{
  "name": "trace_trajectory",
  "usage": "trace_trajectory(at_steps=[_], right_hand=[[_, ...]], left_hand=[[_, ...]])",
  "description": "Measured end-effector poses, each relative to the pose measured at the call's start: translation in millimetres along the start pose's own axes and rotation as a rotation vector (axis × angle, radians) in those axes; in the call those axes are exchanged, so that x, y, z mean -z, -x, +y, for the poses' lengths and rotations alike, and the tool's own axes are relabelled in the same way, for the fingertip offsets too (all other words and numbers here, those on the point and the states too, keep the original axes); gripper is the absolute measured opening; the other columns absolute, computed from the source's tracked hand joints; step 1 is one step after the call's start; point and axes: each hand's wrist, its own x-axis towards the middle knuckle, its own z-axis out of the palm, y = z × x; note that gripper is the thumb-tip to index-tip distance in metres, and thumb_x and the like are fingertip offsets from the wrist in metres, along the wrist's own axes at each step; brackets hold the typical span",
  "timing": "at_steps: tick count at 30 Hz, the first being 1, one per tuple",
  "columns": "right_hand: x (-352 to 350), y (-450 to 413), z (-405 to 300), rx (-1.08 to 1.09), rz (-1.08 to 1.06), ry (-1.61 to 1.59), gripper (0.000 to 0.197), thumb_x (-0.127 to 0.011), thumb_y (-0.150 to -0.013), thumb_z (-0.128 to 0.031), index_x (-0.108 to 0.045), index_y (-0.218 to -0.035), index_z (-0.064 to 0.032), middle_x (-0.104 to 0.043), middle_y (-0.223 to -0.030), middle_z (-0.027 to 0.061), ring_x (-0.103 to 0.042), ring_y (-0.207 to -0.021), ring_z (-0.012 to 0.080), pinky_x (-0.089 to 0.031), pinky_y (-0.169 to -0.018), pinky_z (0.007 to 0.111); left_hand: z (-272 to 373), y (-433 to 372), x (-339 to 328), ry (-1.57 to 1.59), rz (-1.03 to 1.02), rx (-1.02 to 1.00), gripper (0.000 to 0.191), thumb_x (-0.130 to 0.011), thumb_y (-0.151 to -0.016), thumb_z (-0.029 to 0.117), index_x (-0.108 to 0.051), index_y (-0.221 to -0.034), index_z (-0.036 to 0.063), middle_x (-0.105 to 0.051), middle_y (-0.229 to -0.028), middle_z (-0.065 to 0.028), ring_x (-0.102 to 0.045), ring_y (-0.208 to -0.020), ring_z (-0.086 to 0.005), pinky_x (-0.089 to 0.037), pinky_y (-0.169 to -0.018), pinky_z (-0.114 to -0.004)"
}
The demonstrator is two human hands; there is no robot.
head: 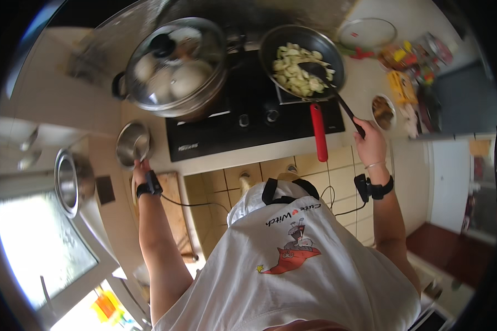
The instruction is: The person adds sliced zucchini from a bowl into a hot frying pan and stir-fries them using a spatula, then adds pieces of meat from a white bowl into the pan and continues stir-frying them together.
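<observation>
My right hand (pixel 371 138) grips the handle of a black spatula (pixel 344 106). The blade of the spatula lies among pale green chopped vegetable pieces (pixel 295 74) in a dark frying pan (pixel 338 53). The pan's red handle (pixel 319 136) points towards me, and no hand is on it. To the left, my left hand (pixel 140 170) holds the near rim of a stainless steel bowl (pixel 126 142), beside the hob on the counter. A pale shape shows inside the bowl near my fingers; I cannot tell whether it is a utensil or a reflection.
A large steamer pot (pixel 178 108) with a glass lid holds round white buns or similar food on the black gas hob (pixel 209 142). A small dish of brown food (pixel 383 112), packets (pixel 401 87) and a glass lid (pixel 367 33) are at right. Wooden boards (pixel 174 211) stand left.
</observation>
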Motion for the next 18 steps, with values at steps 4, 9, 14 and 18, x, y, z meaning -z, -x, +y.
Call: trace_trajectory(at_steps=[4,9,14,18], right_hand=[[31,9,-19,0.003,0.009,0.073,0.034,-0.067,-0.08,-0.005,-0.069,-0.113,-0.0152,-0.066,-0.105,0.0075,-0.065,-0.092,0.0315,-0.053,-0.077,0.041],[57,3,-35,-0.033,-0.043,0.161,0.032,-0.066,-0.08,-0.005,-0.07,-0.11,-0.0151,-0.066,-0.104,0.0079,-0.065,-0.092,0.032,-0.053,-0.078,0.042],[53,-28,-30,0.059,-0.137,0.254,0.038,-0.064,-0.079,-0.002,-0.067,-0.116,-0.0108,-0.066,-0.104,0.012,-0.064,-0.096,0.0335,-0.052,-0.082,0.042],[66,-52,2,0.058,-0.408,-0.257,0.053,-0.06,-0.079,0.004,-0.056,-0.13,-0.0081,-0.065,-0.112,0.0118,-0.065,-0.095,0.022,-0.051,-0.085,0.032]], left_hand=[[-6,-11,-9,0.047,0.146,-0.052,0.023,-0.047,-0.103,0.019,-0.055,-0.112,-0.0008,-0.063,-0.11,-0.0142,-0.061,-0.103,-0.0272,-0.056,-0.09,-0.034],[-5,-4,-4,-0.068,-0.001,-0.029,0.038,-0.042,-0.105,0.032,-0.053,-0.125,0.0019,-0.06,-0.113,-0.0121,-0.062,-0.102,-0.0267,-0.054,-0.09,-0.034],[-27,66,-38,-0.128,0.117,0.232,0.037,-0.048,-0.1,0.037,-0.058,-0.116,0.0053,-0.061,-0.096,-0.0084,-0.063,-0.088,-0.0234,-0.053,-0.079,-0.032],[-87,227,-124,-0.519,-0.6,0.364,0.022,-0.058,-0.097,0.025,-0.06,-0.115,0.0121,-0.065,-0.105,-0.0023,-0.063,-0.093,-0.0164,-0.05,-0.087,-0.03]])
